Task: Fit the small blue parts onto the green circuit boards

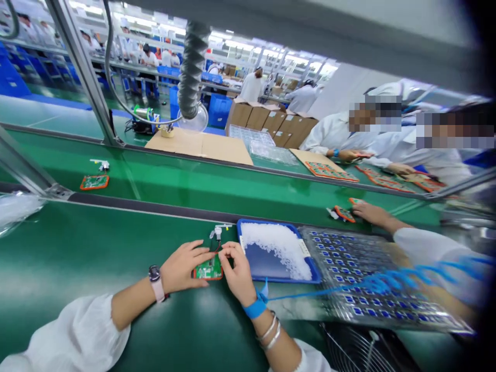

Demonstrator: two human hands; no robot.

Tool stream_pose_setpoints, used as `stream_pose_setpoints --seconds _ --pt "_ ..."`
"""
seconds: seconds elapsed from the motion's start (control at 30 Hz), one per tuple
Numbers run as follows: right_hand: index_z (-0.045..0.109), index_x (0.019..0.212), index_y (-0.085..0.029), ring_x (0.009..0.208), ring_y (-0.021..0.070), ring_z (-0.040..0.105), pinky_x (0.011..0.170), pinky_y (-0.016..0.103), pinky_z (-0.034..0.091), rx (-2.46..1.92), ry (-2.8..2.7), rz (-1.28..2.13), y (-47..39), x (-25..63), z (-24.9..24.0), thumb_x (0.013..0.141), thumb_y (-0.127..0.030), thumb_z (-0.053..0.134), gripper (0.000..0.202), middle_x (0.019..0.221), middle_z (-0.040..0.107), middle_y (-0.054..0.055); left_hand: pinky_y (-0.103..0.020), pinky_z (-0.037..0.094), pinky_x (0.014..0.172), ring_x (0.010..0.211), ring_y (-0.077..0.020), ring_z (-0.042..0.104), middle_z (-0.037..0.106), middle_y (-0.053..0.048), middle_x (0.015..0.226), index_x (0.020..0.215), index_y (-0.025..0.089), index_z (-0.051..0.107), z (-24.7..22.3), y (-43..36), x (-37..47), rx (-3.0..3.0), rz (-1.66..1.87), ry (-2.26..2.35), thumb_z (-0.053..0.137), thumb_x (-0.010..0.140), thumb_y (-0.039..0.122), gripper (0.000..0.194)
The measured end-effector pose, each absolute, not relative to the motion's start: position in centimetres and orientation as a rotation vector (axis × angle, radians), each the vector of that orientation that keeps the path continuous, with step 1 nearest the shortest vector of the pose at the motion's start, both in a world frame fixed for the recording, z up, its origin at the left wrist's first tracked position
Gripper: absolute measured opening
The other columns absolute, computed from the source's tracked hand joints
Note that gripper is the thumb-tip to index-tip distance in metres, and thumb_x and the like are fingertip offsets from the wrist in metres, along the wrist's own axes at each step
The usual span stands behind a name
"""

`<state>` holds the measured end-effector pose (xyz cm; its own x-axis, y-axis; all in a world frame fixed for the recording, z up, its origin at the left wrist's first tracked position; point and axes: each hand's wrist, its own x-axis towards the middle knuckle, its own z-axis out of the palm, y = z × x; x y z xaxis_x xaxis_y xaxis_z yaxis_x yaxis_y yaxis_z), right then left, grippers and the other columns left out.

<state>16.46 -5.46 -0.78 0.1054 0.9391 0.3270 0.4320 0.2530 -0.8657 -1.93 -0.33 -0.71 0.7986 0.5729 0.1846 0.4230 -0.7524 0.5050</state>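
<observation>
A green circuit board in an orange-red frame (209,270) lies on the green bench in front of me. My left hand (183,265) steadies it, fingers stretched over its top left and the thumb along the near edge. At the board's right side, my right hand (237,270) has its thumb and forefinger pinched together; whatever lies between the tips is too small to make out. From the far edge of the board, thin dark wires run to a small white connector part (217,232). Just right of my hands is a blue tray (263,275) of small white pieces.
A clear plastic tray with blue parts (349,268) lies at right, crossed by a coiled blue cord (387,281) from my wrist. A co-worker's hand (372,213) touches boards on the green conveyor belt (232,191). Another framed board (94,182) is at left. Metal posts (83,67) rise there.
</observation>
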Motion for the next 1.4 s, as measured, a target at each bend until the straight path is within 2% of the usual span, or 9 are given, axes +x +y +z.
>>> stream_pose_setpoints --seconds 0.2,0.33,0.5,0.67,0.8,0.9,1.17,1.3,1.4 --pt "0.056 0.089 -0.023 0.094 0.0185 0.053 0.076 0.031 0.045 -1.318 -1.379 0.550 -5.5 16.4 -1.5 0.091 -0.029 0.040 0.018 0.099 0.052 0.007 -0.036 0.046 0.085 0.095 -0.0229 0.058 0.065 -0.007 0.108 0.118 0.023 0.058 1.2 3.1 -1.6 2.424 0.568 0.809 0.069 0.070 0.040 0.052" --pt "0.057 0.087 -0.023 0.089 0.0182 0.054 0.072 0.030 0.046 -1.319 -1.370 0.551 -5.1 16.3 -1.9 0.090 -0.032 0.041 0.019 0.098 0.053 0.007 -0.034 0.046 0.087 0.097 -0.0213 0.059 0.065 -0.007 0.108 0.111 0.021 0.062 3.6 8.6 0.2 2.256 0.894 1.001 0.064 0.075 0.040 0.041" --pt "0.057 0.082 -0.021 0.084 0.0169 0.054 0.070 0.029 0.045 -1.331 -1.375 0.569 -5.1 16.2 -2.0 0.089 -0.031 0.042 0.020 0.096 0.053 0.007 -0.041 0.039 0.098 0.111 -0.0245 0.051 0.057 -0.010 0.121 0.120 0.018 0.056 2.2 15.6 1.1 2.373 1.296 1.178 0.060 0.078 0.042 0.048" --pt "0.055 0.079 -0.018 0.084 0.0143 0.052 0.072 0.027 0.043 -1.384 -1.420 0.662 -5.2 16.1 -1.9 0.087 -0.023 0.044 0.015 0.096 0.051 0.006 -0.047 0.041 0.097 0.109 -0.0306 0.052 0.060 -0.013 0.115 0.117 0.017 0.058 -3.2 20.3 -2.2 2.632 0.848 1.223 0.062 0.072 0.049 0.054" --pt "0.053 0.074 -0.017 0.083 0.0137 0.051 0.070 0.026 0.042 -1.415 -1.439 0.719 -5.1 16.0 -1.8 0.081 -0.014 0.047 0.010 0.095 0.049 0.005 -0.051 0.040 0.096 0.122 -0.0360 0.040 0.053 -0.015 0.125 0.112 0.016 0.060 -4.7 21.1 -3.9 2.715 0.849 1.495 0.057 0.076 0.042 0.045" --pt "0.053 0.072 -0.017 0.085 0.0142 0.052 0.072 0.027 0.042 -1.415 -1.469 0.721 -5.2 16.0 -1.7 0.077 -0.008 0.049 0.011 0.094 0.049 0.004 -0.048 0.043 0.093 0.120 -0.0342 0.041 0.054 -0.015 0.124 0.111 0.015 0.060 -4.4 20.3 -3.6 2.761 0.903 1.528 0.049 0.079 0.031 0.037" --pt "0.053 0.069 -0.017 0.088 0.0135 0.053 0.080 0.027 0.043 -1.417 -1.586 0.683 -5.2 15.8 -1.8 0.070 -0.004 0.055 0.012 0.091 0.051 0.003 -0.042 0.040 0.095 0.104 -0.0280 0.054 0.063 -0.013 0.105 0.096 0.014 0.064 -4.1 19.4 -2.3 2.835 0.814 1.147 0.042 0.083 0.039 0.036" --pt "0.054 0.069 -0.017 0.088 0.0129 0.053 0.079 0.025 0.043 -1.403 -1.654 0.635 -5.0 15.9 -2.5 0.072 -0.008 0.056 0.009 0.092 0.052 0.002 -0.036 0.044 0.078 0.083 -0.0238 0.059 0.065 -0.008 0.084 0.080 0.018 0.062 -3.0 18.7 -2.1 2.738 0.572 1.159 0.035 0.086 0.048 0.041" --pt "0.054 0.071 -0.017 0.088 0.0124 0.052 0.078 0.024 0.043 -1.400 -1.699 0.600 -5.0 16.0 -2.9 0.073 -0.012 0.057 0.007 0.093 0.052 0.002 -0.031 0.042 0.066 0.070 -0.0202 0.057 0.061 -0.004 0.071 0.066 0.019 0.055 -2.3 18.0 -1.8 2.697 0.441 1.179 0.031 0.086 0.054 0.047"
